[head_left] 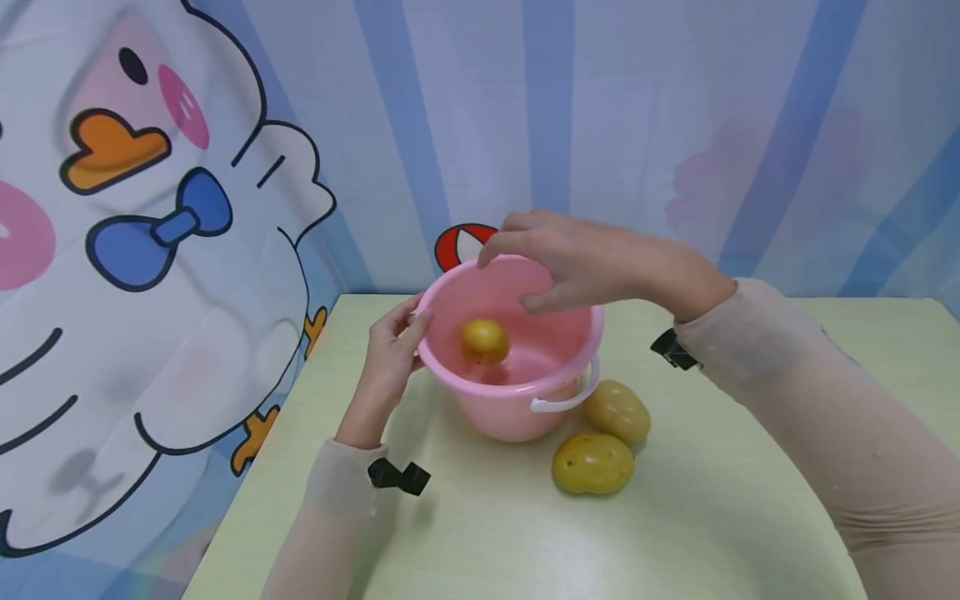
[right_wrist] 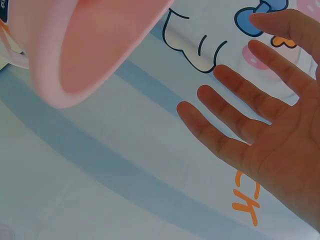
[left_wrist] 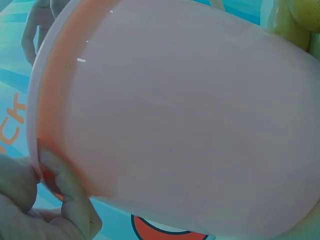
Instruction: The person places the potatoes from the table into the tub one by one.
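A pink bucket (head_left: 517, 408) with a white handle (head_left: 567, 402) stands on the table, its mouth tipped a little toward me. My left hand (head_left: 387, 354) grips the rim on the left side; in the left wrist view its thumb and fingers (left_wrist: 65, 185) pinch the edge. Inside the bucket lies one yellow potato (head_left: 484, 340). Over the far side of the mouth hovers my right hand (head_left: 577, 258), holding nothing. The right wrist view shows its fingers (right_wrist: 245, 100) spread and nearly straight, apart from the rim.
Two more potatoes lie on the table right of the bucket: a yellow one (head_left: 592, 463) in front and a paler one (head_left: 617, 411) behind it, near the handle. The pale table (head_left: 480, 542) ends at a backdrop (head_left: 622, 150) with a cartoon duck (head_left: 187, 350) at left.
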Demonstrator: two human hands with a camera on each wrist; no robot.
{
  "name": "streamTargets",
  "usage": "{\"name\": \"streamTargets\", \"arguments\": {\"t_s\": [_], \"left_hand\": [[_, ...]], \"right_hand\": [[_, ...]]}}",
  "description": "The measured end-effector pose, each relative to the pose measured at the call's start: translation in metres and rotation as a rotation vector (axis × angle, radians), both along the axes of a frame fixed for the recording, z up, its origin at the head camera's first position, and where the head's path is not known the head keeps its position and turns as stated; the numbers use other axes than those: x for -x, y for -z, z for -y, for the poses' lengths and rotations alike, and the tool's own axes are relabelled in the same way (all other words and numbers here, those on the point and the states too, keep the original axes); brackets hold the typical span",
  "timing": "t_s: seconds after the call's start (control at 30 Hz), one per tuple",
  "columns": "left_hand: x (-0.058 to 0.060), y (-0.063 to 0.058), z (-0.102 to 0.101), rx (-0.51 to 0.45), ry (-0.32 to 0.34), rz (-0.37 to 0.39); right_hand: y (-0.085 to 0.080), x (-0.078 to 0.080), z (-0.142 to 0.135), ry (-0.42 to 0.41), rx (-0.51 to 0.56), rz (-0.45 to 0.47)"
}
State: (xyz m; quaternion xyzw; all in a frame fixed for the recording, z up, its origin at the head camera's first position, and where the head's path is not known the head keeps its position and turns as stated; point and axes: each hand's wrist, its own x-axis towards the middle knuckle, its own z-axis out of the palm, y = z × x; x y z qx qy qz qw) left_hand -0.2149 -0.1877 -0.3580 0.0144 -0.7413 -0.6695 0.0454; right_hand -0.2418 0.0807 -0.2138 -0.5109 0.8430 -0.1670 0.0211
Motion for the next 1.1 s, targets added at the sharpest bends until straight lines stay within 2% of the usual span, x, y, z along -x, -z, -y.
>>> {"name": "streamTargets", "arguments": {"t_s": [1.1], "left_hand": [[0.000,-0.001,-0.001,0.005,-0.017,0.015]], "right_hand": [[0.008,0.003,-0.018,0.088,-0.008,0.077]]}}
